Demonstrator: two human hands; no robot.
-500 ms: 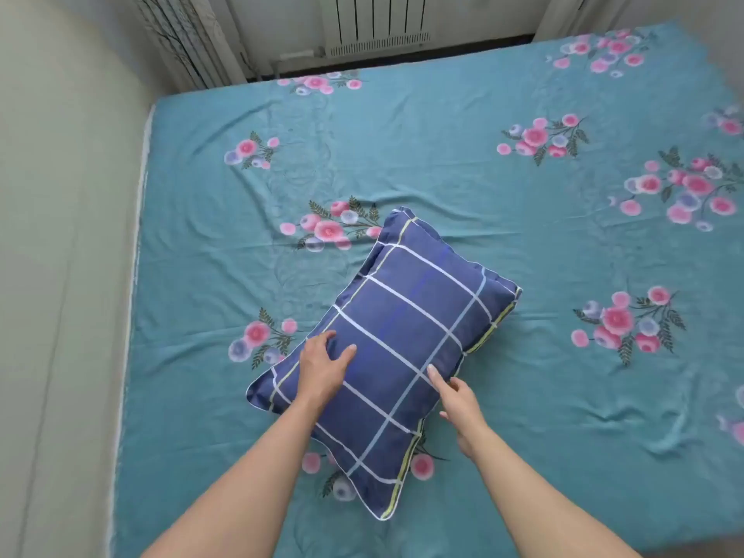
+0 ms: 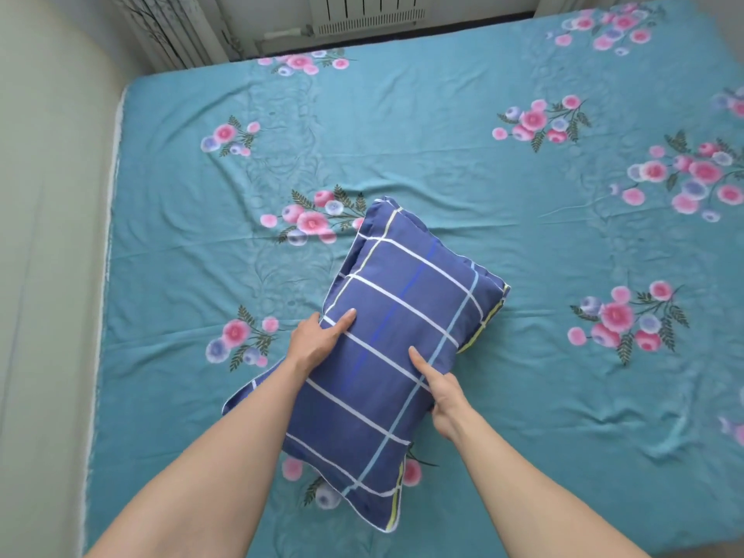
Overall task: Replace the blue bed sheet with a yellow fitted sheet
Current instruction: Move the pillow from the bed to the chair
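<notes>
Navy checked pillow sits between both hands near the bed's near edge: the left hand grips its left side, the right hand pinches its right side. Beneath and beyond them the blue bed sheet, teal with pink flower clusters, lies wrinkled across the whole mattress to the far edge.

Soft, even daylight fills the room, seemingly from the far end, leaving only faint shadows in the sheet wrinkles. The wide lens bows the bed edges, and the lower right corner looks blurred.
</notes>
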